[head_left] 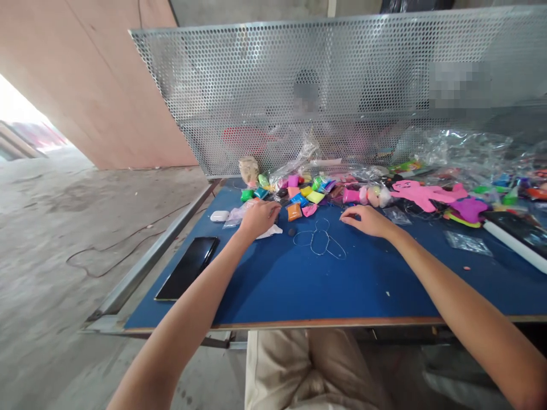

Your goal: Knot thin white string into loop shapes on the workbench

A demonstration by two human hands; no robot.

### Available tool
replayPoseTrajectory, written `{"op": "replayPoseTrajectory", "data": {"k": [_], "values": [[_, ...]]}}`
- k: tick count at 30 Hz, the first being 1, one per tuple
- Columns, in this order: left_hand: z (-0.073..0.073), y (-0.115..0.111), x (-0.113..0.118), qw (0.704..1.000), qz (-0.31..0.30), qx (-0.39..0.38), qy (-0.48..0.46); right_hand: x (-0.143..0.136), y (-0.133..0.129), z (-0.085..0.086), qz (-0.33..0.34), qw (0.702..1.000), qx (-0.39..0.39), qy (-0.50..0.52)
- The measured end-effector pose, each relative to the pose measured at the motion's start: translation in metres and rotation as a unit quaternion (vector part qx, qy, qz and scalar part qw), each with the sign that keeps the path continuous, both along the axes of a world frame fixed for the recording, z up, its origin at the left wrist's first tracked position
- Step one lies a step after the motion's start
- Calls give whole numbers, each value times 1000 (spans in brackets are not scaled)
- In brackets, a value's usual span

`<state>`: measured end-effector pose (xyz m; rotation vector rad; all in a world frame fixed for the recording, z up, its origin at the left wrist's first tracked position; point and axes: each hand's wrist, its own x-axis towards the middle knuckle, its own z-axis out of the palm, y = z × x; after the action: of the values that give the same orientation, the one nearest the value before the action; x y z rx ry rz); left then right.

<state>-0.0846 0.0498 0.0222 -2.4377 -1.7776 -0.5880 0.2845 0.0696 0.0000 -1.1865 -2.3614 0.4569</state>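
My left hand [258,219] is over the left part of the blue table, its fingers curled together. A white torn wrapper [272,231] lies just below its fingertips; whatever is in the fingers is hidden. My right hand [366,220] hovers to the right with bent fingers, thumb and forefinger a little apart, and nothing visible in them. Between the hands a thin wire shape [319,244] of several loops lies flat. Beside it sits a small dark lump [292,232]. An orange clay packet [294,212] and a pink packet [310,210] lie just behind.
Several colourful packets [316,197] and a pink figure-shaped cutout [423,195] crowd the table's back. A perforated metal panel [273,74] stands behind. A black phone [188,267] and white earbud case [219,216] lie left, a clear plastic bag [468,243] right.
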Motion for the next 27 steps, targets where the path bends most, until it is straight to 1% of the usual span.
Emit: {"op": "replayPoseTrajectory", "data": {"k": [4,7,9,13,17,23,27], "values": [[-21,15,8,999,42,-27,-13,-6,-1,-1,35,999,0,-20],[-28,23,10,997,71,-28,-13,-18,-7,-2,73,996,30,-32],[-29,24,9,995,89,-36,-10,-25,-10,-3,90,995,36,-36],[-25,20,7,991,119,-66,5,-29,-13,-5,114,993,18,-37],[-22,14,6,987,136,-79,27,-28,-13,-5,107,994,12,-24],[-24,13,8,981,174,-74,40,-31,-18,0,109,993,5,-33],[-22,15,6,979,177,-83,58,-32,-19,1,113,993,2,-35]]}}
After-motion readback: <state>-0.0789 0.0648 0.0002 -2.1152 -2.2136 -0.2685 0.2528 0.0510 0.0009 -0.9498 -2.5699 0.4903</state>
